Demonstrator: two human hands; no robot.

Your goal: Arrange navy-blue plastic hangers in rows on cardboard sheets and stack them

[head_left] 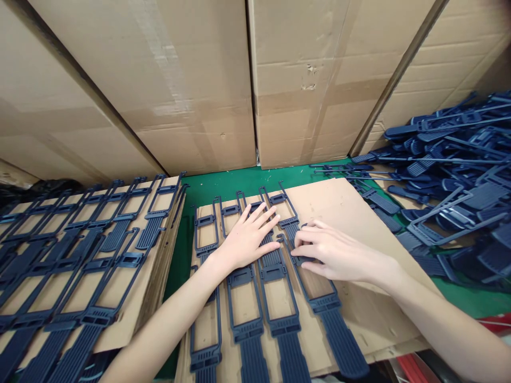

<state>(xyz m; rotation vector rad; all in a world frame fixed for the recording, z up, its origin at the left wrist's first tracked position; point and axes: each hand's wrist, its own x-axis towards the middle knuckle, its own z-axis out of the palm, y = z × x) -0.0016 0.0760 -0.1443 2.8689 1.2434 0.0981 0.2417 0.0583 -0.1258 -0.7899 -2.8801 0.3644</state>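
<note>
My left hand point(251, 236) lies flat with its fingers spread, across dark blue plastic parts set in rows on a cardboard sheet point(321, 205). Each part has an open rectangular frame and a ribbed flat tongue. My right hand point(333, 249) is closed, its bent fingers on the upper end of the rightmost plastic part point(344, 340) in the near row. That part lies slightly slanted, its tongue pointing towards me. Beside it is a neighbouring plastic part point(289, 327). The fingertips of my right hand partly hide what they grip.
At left, another cardboard stack point(131, 319) bears similar parts in rows. A loose heap of dark blue parts point(451, 159) lies at right on the green surface point(223, 183). Tall cardboard boxes point(199, 85) line the back. Something red point(413, 367) shows at lower right.
</note>
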